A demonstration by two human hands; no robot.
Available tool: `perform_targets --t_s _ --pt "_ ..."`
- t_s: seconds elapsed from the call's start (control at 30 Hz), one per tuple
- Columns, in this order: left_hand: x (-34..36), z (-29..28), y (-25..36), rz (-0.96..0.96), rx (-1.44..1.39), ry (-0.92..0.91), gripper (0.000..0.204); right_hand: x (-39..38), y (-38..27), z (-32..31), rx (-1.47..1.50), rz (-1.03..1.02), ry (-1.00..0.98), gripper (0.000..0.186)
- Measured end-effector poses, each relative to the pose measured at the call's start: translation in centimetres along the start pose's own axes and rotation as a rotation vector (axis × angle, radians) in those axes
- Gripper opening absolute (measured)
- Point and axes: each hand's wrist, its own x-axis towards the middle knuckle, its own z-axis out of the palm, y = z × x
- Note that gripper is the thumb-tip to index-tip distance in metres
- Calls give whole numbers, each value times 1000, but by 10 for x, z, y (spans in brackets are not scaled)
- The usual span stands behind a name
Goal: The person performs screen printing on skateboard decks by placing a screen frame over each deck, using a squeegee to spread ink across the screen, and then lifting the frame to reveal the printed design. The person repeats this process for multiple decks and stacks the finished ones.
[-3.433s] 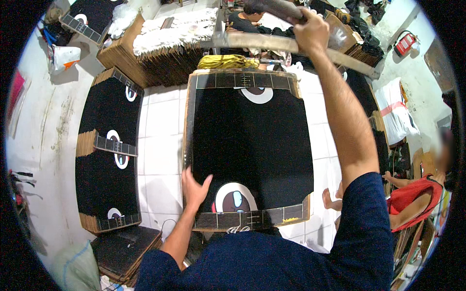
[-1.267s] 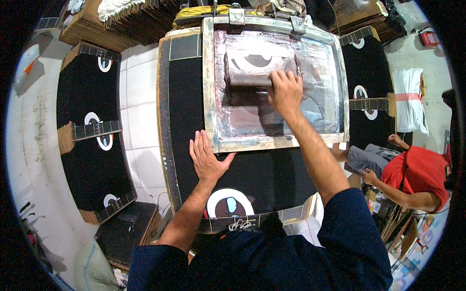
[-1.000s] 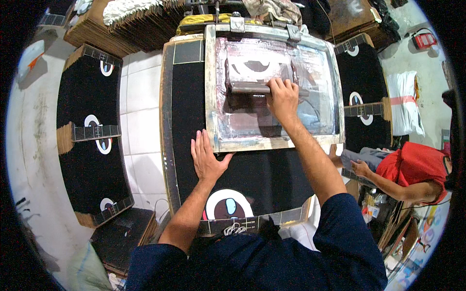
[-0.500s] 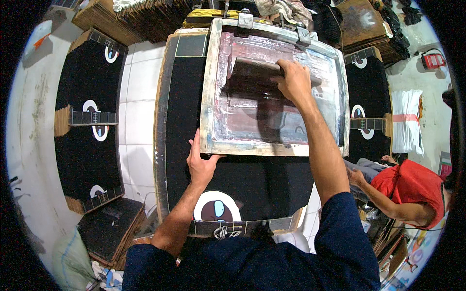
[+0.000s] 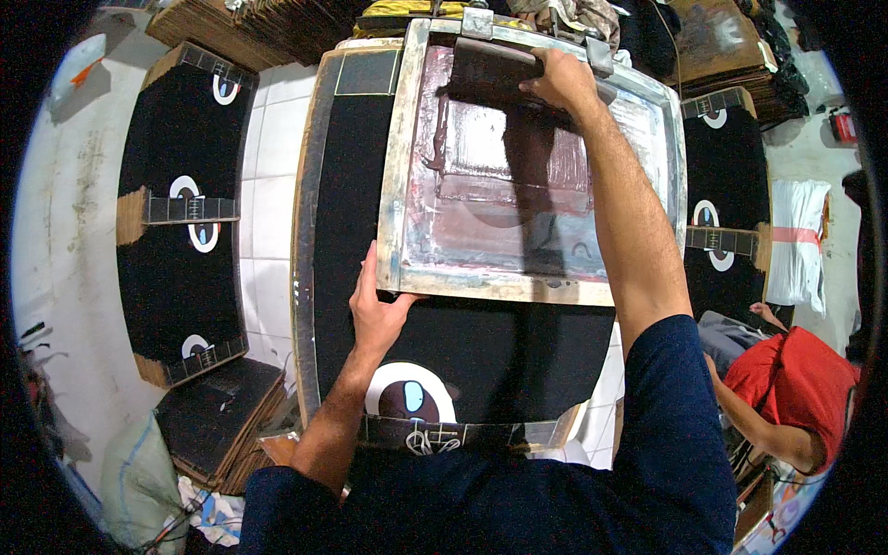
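Observation:
A wooden-framed printing screen (image 5: 400, 185) lies flat on black fabric (image 5: 499, 351) stretched over a long board. My right hand (image 5: 558, 81) grips a dark squeegee (image 5: 490, 74) at the far end of the screen's mesh. My left hand (image 5: 375, 310) presses on the near left corner of the frame, thumb on the wood. A white round print with a blue spot (image 5: 410, 400) shows on the fabric near me, below the screen.
Black printed boards lie to the left (image 5: 180, 213) and to the right (image 5: 721, 203) on white tiles. Stacks of cardboard (image 5: 268, 23) stand at the back. A person in a red shirt (image 5: 791, 388) sits low at the right. A pile of dark boards (image 5: 217, 421) is at lower left.
The screen came down onto the fabric. My right hand pushed the squeegee from the middle of the mesh to its far end. My left hand shifted to the frame's near left corner.

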Motion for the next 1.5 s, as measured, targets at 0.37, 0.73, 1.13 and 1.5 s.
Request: perform_targets --t_s 0.37,0.73,1.13,1.5 --pt "2 -1 1 -18 9 -18 101 -189 -49 39 146 -20 378 43" --pt "9 -30 52 132 -169 86 102 -301 -85 -12 228 15 952 39" --pt "76 -170 113 383 -427 97 105 -190 -60 -251 -17 -30 1188 38" --pt "-306 -162 -357 -1089 -909 190 44 -132 -36 -296 -15 138 1045 46"
